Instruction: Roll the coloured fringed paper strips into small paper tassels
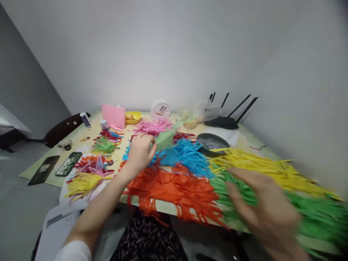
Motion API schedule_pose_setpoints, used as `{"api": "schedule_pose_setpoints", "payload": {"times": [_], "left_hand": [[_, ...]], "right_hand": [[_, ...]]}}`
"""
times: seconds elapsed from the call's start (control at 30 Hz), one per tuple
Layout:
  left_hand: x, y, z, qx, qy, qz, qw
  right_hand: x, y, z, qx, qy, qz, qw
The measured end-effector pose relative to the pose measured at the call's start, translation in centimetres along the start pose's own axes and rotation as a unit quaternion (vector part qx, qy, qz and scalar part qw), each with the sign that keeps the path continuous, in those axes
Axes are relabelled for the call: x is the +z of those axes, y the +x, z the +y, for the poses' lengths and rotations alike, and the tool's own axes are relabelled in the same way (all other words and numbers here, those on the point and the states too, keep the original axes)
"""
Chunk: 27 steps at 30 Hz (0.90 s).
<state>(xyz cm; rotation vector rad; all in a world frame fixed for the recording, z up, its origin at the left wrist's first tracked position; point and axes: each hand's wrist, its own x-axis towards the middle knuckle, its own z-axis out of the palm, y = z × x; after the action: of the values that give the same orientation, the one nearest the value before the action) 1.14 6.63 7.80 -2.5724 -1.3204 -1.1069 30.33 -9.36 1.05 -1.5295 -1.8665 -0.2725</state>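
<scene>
My left hand (140,152) is closed in a pinch on a light green fringed paper piece (165,139), which is smeared by motion and stretches up to the right. Beneath it lie blue fringed paper (185,154) and, nearer me, red-orange fringed paper (174,185). My right hand (268,206), blurred, hovers at the right over dark green fringed paper (312,210). Its thumb and fingers stand apart, and green strips show between them. Yellow fringed paper (252,163) runs along behind that hand. Pink fringed paper (153,125) lies farther back.
On the left are mixed-colour fringe bundles (84,183), two phones (68,164) and a pink tablet case (113,116). A yellow bowl (133,117), a round white container (160,109), a dark round dish (212,144) and a black router with antennas (222,122) stand toward the wall.
</scene>
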Motion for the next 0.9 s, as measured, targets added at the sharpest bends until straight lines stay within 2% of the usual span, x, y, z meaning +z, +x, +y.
{"api": "schedule_pose_setpoints", "payload": {"times": [0.03, 0.1, 0.13, 0.2, 0.27, 0.33, 0.47, 0.53, 0.63, 0.8, 0.9], "left_hand": [[-0.4, -1.4, 0.3, -0.004, 0.005, -0.023, 1.0], [-1.0, -4.0, 0.7, -0.018, -0.016, -0.055, 0.998], [-1.3, -5.0, 0.7, -0.025, -0.029, -0.063, 0.997], [-1.7, -6.7, 0.2, -0.037, -0.039, -0.064, 0.996], [-2.0, -7.9, -0.6, -0.051, -0.037, -0.056, 0.996], [-2.1, -8.5, -1.6, -0.067, -0.058, -0.051, 0.995], [-2.0, -8.5, -3.3, -0.089, -0.205, -0.092, 0.97], [-1.8, -8.1, -3.9, -0.099, -0.273, -0.115, 0.95], [-1.8, -7.4, -4.2, -0.114, -0.315, -0.124, 0.934], [-2.2, -6.4, -4.1, -0.116, -0.32, -0.13, 0.931], [-2.4, -6.1, -4.1, -0.138, -0.342, -0.134, 0.92]], "right_hand": [[1.5, 2.5, -3.8, -0.072, 0.037, 0.055, 0.995], [4.7, 6.9, -9.9, -0.156, 0.075, 0.058, 0.983], [6.3, 8.6, -11.9, -0.165, 0.07, 0.058, 0.982], [9.1, 10.7, -13.8, -0.184, 0.051, 0.028, 0.981], [10.8, 11.3, -13.9, -0.193, 0.042, -0.018, 0.98], [11.1, 11.3, -13.3, -0.183, 0.042, -0.066, 0.98], [8.9, 11.3, -12.6, -0.125, 0.109, -0.136, 0.977], [7.5, 11.5, -12.6, -0.091, 0.161, -0.149, 0.972], [6.2, 11.8, -12.2, -0.039, 0.201, -0.14, 0.969], [6.0, 11.6, -11.1, -0.009, 0.255, -0.216, 0.942], [5.8, 11.4, -10.7, 0.023, 0.276, -0.196, 0.941]]}}
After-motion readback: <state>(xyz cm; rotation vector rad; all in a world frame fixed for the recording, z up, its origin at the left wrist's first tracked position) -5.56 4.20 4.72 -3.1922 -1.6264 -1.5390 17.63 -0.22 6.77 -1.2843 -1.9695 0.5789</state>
